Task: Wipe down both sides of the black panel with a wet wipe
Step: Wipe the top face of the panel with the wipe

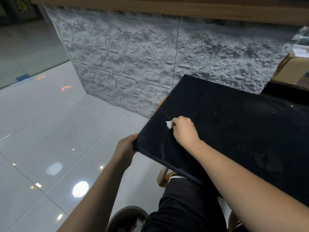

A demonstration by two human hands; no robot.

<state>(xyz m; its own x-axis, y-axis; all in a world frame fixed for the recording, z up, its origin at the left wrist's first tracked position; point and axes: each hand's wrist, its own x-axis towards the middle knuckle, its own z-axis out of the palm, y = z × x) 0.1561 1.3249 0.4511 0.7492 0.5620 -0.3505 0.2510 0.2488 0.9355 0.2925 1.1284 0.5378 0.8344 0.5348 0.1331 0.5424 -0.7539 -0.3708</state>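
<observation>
A large black panel (234, 128) lies tilted across my lap, its surface dusty with pale smears. My left hand (125, 148) grips the panel's near left corner from below and the side. My right hand (184, 131) rests on the panel's upper face near its left edge, fingers curled round a small crumpled white wet wipe (169, 124) that sticks out at the fingertips and touches the panel.
A rough grey stone-textured counter front (150, 56) stands ahead under a wooden top. Glossy grey floor tiles (50, 131) spread to the left. A grey waste bin (127, 218) sits by my knee. Cardboard boxes (294, 67) are at the right. A wooden chair leg (163, 176) shows below the panel.
</observation>
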